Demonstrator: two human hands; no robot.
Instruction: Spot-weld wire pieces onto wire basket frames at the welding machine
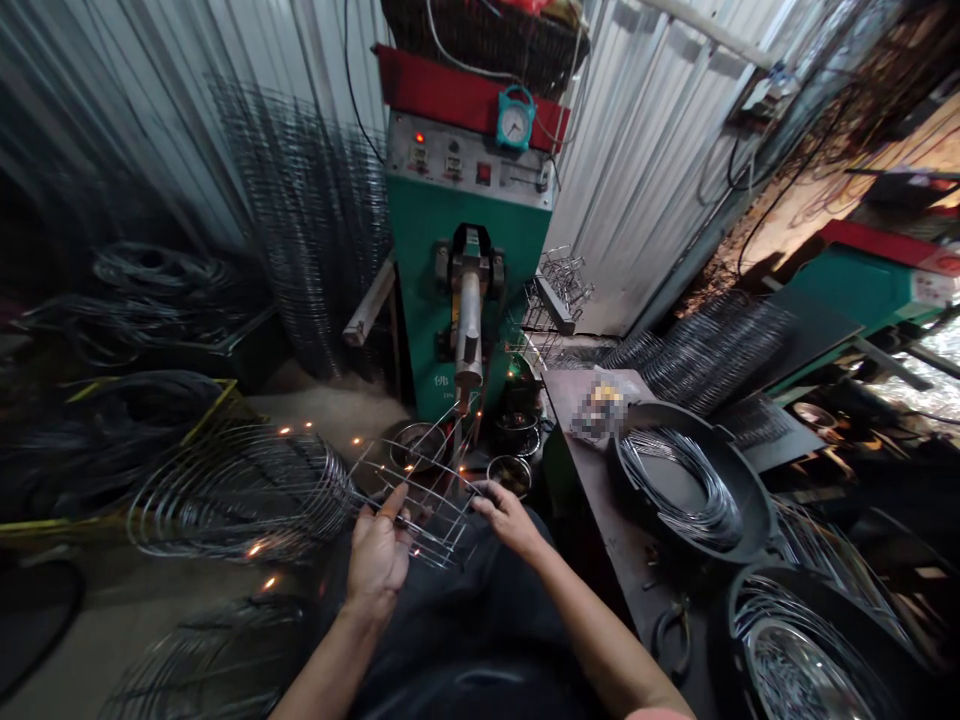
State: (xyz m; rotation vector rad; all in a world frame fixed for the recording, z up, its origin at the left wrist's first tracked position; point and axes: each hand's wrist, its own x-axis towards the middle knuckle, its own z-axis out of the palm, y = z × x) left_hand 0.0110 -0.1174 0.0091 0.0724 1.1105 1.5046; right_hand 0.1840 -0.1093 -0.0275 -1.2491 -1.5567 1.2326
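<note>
Both my hands hold a welded steel wire rack (424,500) out in front of me, over my lap. My left hand (379,555) grips its near side with the fingers spread under the wires. My right hand (510,520) closes on the wires at the opposite side. The far end of the rack reaches the lower electrode (466,340) of a green spot-welding machine (469,250). Small orange sparks lie scattered around the rack and on the floor to the left.
A metal workbench (592,500) stands to my right, with pliers (671,640) on it. Black basins (690,490) hold wire rings. Stacked wire hoops (240,490) lie at left, and wire racks (307,220) lean on the corrugated wall behind. Small metal bowls (510,475) sit below the machine.
</note>
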